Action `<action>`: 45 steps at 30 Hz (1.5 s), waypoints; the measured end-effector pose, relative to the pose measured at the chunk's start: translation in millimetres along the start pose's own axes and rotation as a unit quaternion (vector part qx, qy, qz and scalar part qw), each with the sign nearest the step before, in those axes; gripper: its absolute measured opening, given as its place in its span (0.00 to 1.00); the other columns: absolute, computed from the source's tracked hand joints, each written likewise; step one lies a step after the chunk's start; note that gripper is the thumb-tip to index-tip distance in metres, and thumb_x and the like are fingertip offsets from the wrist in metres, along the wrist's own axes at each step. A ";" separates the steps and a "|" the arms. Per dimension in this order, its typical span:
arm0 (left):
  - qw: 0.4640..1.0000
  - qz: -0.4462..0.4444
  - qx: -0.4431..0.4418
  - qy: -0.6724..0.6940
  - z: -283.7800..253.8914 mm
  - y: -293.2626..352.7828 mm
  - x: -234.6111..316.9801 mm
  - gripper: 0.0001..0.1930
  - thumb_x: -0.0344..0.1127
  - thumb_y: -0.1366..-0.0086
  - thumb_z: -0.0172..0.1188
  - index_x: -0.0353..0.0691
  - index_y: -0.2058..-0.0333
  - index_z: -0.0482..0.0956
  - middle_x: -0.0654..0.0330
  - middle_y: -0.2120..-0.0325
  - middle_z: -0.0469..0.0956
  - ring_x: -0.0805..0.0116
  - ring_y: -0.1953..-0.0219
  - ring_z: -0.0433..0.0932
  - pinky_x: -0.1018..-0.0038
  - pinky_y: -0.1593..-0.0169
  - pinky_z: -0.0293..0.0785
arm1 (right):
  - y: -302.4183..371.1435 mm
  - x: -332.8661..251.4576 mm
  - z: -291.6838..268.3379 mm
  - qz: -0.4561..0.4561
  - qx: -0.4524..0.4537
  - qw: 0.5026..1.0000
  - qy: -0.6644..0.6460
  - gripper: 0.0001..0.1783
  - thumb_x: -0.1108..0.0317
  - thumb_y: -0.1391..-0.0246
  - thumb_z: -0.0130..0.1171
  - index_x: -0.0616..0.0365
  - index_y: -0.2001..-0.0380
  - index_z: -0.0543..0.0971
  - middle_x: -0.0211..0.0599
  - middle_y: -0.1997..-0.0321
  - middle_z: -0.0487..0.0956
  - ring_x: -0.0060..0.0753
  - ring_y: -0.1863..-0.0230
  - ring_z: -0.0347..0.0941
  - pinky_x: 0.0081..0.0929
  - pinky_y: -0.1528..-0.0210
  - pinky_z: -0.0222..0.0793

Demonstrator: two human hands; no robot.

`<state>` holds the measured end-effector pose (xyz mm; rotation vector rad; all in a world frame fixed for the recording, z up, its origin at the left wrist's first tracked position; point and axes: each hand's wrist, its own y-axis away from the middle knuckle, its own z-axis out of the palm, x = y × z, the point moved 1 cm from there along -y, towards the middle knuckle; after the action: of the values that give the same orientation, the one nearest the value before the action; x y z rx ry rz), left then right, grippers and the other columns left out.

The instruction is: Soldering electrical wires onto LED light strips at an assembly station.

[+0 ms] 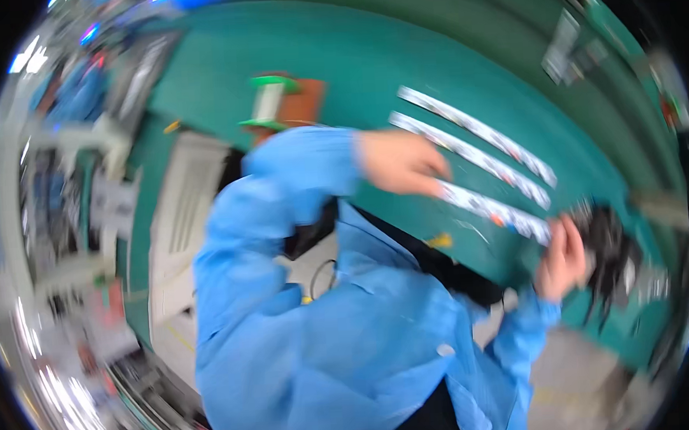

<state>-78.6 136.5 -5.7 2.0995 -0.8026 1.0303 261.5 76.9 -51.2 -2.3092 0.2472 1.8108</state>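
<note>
My left hand [401,162] grips the left end of a long white strip [494,211] that carries small dark and coloured parts, too blurred to tell. At the strip's other end, the fingers of my right hand [562,258] are closed on it. Just beyond lie two similar items, a middle white strip [470,155] and a far white strip [476,127], slanting roughly parallel on the green work surface [351,51]. Blue sleeves cover both my forearms.
A spool with green flanges [269,102] stands by a brown block [305,104] beyond my left forearm. Beside my right hand lies a dark bundle [607,244], perhaps cables. A small yellow piece [439,241] is near the table's front edge. Metal fixtures [562,48] line the far right.
</note>
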 end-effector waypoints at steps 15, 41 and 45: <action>0.856 -0.069 0.478 -0.185 36.9 5.9 -66.1 0.09 0.30 0.50 0.66 0.36 0.70 0.78 0.58 0.76 0.76 0.65 0.76 0.74 0.72 0.71 0.71 | 1.9 26.2 23.9 -0.012 0.099 0.974 0.202 0.13 0.70 0.45 0.57 0.63 0.57 0.77 0.38 0.64 0.80 0.25 0.65 0.75 0.21 0.64 0.70; 0.926 -0.193 0.284 -0.155 -98.1 -310.0 15.6 0.17 0.42 0.47 0.62 0.36 0.63 0.79 0.47 0.60 0.78 0.48 0.56 0.77 0.59 0.52 0.73 | -334.6 -3.5 66.3 0.158 0.067 0.923 0.345 0.15 0.64 0.54 0.58 0.64 0.66 0.81 0.47 0.65 0.81 0.42 0.62 0.79 0.32 0.61 0.75; 0.946 -0.190 0.180 -0.189 -120.9 -264.4 -2.3 0.17 0.43 0.45 0.57 0.31 0.69 0.79 0.46 0.69 0.79 0.54 0.67 0.80 0.63 0.61 0.76 | -307.0 -19.1 47.6 0.166 -0.048 0.983 0.055 0.12 0.72 0.50 0.56 0.65 0.62 0.79 0.39 0.70 0.80 0.30 0.72 0.77 0.29 0.74 0.76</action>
<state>66.7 387.6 -25.7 2.6828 -0.3638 0.6033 289.2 386.1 -28.0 -2.5657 0.6088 1.8761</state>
